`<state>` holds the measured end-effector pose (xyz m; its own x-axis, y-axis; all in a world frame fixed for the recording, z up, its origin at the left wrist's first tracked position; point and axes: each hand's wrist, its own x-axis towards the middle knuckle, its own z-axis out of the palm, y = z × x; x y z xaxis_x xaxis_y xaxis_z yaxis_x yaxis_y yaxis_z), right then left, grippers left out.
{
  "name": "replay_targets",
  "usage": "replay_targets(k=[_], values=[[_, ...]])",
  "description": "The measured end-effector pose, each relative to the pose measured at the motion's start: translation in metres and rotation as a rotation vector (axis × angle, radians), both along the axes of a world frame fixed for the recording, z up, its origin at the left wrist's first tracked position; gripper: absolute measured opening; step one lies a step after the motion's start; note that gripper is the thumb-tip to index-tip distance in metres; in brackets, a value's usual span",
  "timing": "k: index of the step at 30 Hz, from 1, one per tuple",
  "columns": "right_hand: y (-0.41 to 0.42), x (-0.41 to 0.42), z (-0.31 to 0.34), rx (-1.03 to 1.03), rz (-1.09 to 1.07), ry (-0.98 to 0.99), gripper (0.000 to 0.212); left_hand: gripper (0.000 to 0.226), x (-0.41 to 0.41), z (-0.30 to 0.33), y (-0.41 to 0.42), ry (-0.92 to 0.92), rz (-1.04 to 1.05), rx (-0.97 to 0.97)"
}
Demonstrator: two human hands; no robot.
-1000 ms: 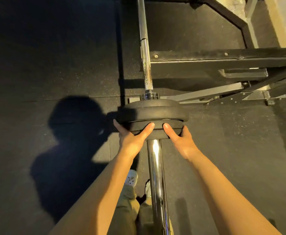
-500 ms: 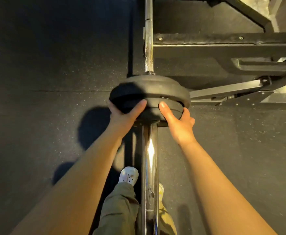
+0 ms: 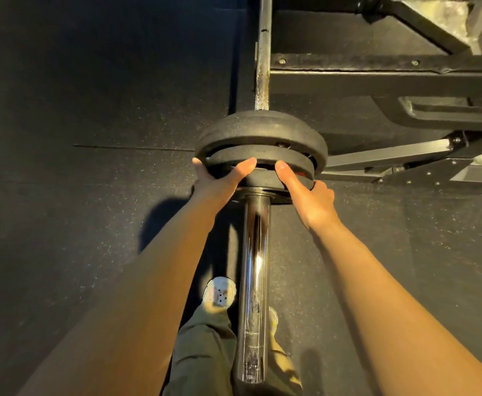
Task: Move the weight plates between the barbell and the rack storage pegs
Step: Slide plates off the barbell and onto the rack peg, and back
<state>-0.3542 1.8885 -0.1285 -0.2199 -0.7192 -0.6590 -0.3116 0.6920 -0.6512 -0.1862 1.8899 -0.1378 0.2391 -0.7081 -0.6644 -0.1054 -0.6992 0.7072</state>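
A chrome barbell sleeve [image 3: 255,281] runs from the bottom centre up into a stack of black weight plates. The largest plate [image 3: 262,132] sits farthest along the bar, a middle plate [image 3: 265,160] lies against it, and a smaller plate [image 3: 265,181] is nearest me. My left hand [image 3: 219,178] grips the left rim of the plates, thumb across the front. My right hand [image 3: 305,192] grips the right rim of the smaller plate, its thumb on top. A narrow gap shows between the middle and smaller plates. The thin bar shaft [image 3: 262,67] continues beyond the stack.
The black steel rack frame [image 3: 376,81] with its angled braces stands at the upper right, close to the plates. Dark rubber floor [image 3: 91,195] spreads to the left. My legs and shoes [image 3: 219,292] are below the sleeve.
The view has come closer over the stack. Both hands stay on the plate rims, and a gap has appeared between the near plate and the one behind it.
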Motion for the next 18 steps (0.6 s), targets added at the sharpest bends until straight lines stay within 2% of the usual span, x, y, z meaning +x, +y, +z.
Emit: replay_targets(k=[2, 4, 7, 9, 15, 18], values=[[-0.002, -0.005, -0.001, 0.048, 0.053, -0.038, 0.12, 0.122, -0.006, 0.003, 0.0, -0.078, -0.026, 0.003], [0.002, -0.015, -0.005, 0.123, 0.11, -0.121, 0.125, 0.124, -0.021, 0.01, 0.002, -0.23, -0.094, 0.015], [0.014, -0.023, -0.011, 0.149, 0.124, -0.261, 0.1, 0.121, -0.042, 0.02, 0.005, -0.404, -0.143, 0.01], [0.017, -0.025, -0.015, 0.144, 0.111, -0.307, 0.095, 0.12, -0.046, 0.021, 0.007, -0.455, -0.146, 0.003], [0.014, -0.024, -0.015, 0.13, 0.102, -0.277, 0.096, 0.115, -0.039, 0.018, 0.009, -0.418, -0.124, -0.046], [0.015, -0.021, -0.021, 0.038, 0.045, -0.193, 0.086, 0.116, -0.035, 0.011, 0.011, -0.377, -0.075, -0.077]])
